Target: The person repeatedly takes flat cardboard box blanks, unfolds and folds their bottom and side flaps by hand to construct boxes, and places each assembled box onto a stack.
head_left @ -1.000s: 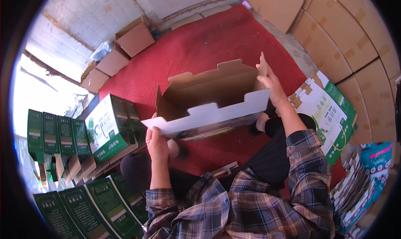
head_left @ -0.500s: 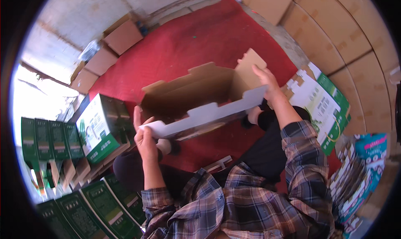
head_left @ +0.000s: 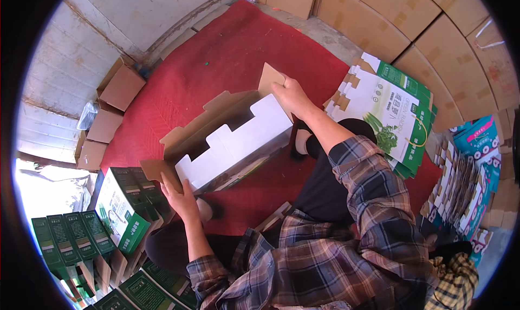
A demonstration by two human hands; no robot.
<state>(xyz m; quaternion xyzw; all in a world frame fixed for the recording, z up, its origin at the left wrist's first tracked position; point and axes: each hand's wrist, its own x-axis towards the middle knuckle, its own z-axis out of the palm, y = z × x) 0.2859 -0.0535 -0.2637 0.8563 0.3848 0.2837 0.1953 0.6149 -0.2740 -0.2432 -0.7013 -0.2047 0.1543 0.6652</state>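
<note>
A person in a plaid shirt [head_left: 325,245] is holding an open cardboard box [head_left: 238,147] over the near half of a red carpet [head_left: 233,61], in front of dark-trousered legs [head_left: 317,183]. The box is slanting between the carpet's left and right edges, showing its brown inside and turning a white, notched front panel toward the wearer; whether its base is touching the carpet cannot be told.

The right hand [head_left: 292,98] is grasping the brown flap [head_left: 269,80] at the box's far right end, pinching it between thumb and fingers. The left hand [head_left: 183,204] is touching the near left corner, its fingers spreading beside the other end flap [head_left: 156,169]; whether it is gripping cannot be told.

By the carpet's right edge, flat green-and-white cartons [head_left: 398,109] are lying in a pile, with brown boxes [head_left: 374,12] standing stacked behind. Farther toward the near right corner, teal-and-pink packaging [head_left: 479,142] is leaning beside folded cardboard [head_left: 457,185]. Along the left edge, small brown cartons [head_left: 123,88] are standing in a row, a clear plastic bag [head_left: 88,115] resting among them. Green printed boxes [head_left: 116,212] are crowding the carpet's near left corner.
</note>
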